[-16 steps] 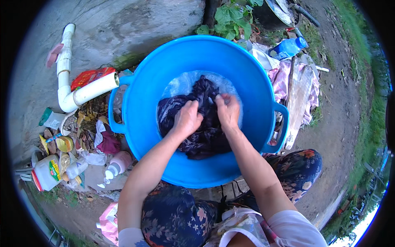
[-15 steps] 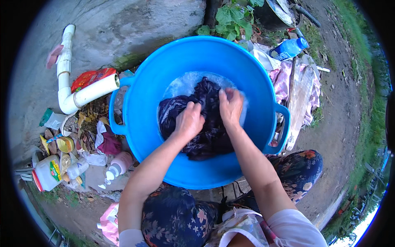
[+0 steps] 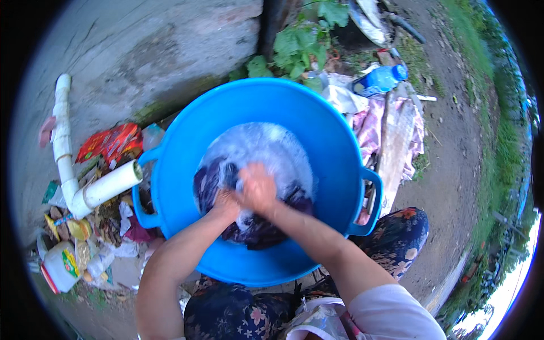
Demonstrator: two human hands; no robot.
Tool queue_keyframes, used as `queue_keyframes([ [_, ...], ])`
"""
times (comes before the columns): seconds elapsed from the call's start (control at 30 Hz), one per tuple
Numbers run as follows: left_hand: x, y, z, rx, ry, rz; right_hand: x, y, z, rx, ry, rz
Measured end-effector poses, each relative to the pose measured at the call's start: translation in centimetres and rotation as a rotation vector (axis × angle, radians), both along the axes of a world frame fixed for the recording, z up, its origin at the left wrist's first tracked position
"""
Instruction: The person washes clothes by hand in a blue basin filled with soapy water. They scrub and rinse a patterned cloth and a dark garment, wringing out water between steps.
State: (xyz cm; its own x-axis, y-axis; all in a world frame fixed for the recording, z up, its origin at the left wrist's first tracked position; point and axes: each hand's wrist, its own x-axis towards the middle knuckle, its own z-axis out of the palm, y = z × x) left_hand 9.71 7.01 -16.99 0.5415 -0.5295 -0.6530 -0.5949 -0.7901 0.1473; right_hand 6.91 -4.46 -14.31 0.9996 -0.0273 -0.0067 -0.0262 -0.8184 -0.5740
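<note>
A big blue tub (image 3: 187,127) stands before my knees with foamy, whitish water (image 3: 283,144) in it. Dark purple, wet cloth (image 3: 266,232) lies bunched in the suds. My left hand (image 3: 226,203) is closed on this cloth, and a dark fold pokes up just beyond its knuckles. Pressed against it from the right, my right hand (image 3: 258,188) is curled over the cloth and smeared by motion. The fingertips of both hands are hidden.
White pipe (image 3: 107,187) ends near the tub's left handle, by a concrete wall (image 3: 170,45). Litter and a plastic jug (image 3: 61,266) lie at left. A blue bottle (image 3: 379,80), pink cloth (image 3: 368,127) and a plank (image 3: 395,147) are at right.
My hands were apart on the cloth; now they meet at the left of the water. The cloth has spread lower, and more foam shows beyond it. The whole view has shifted.
</note>
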Motion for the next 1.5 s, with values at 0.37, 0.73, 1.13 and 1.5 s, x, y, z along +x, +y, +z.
queue_keyframes([
  [0.37, 1.3, -3.6, 4.5, -1.089, 0.071, 0.783, 7.6, -7.4, 4.4, 1.239, 0.448, -0.495],
  [0.73, -2.8, -3.0, 2.8, -0.397, -0.204, 0.254, 0.5, -6.1, -0.7, 0.743, 0.317, -0.483],
  [1.13, -2.7, -2.0, 2.1, -0.346, -0.009, 0.174, 5.4, -5.2, -2.4, 0.409, 0.074, -0.409],
  [1.5, -2.0, -3.0, 1.5, -0.125, -0.007, 0.016, 5.4, -1.6, -2.2, 0.222, 0.398, -0.293],
])
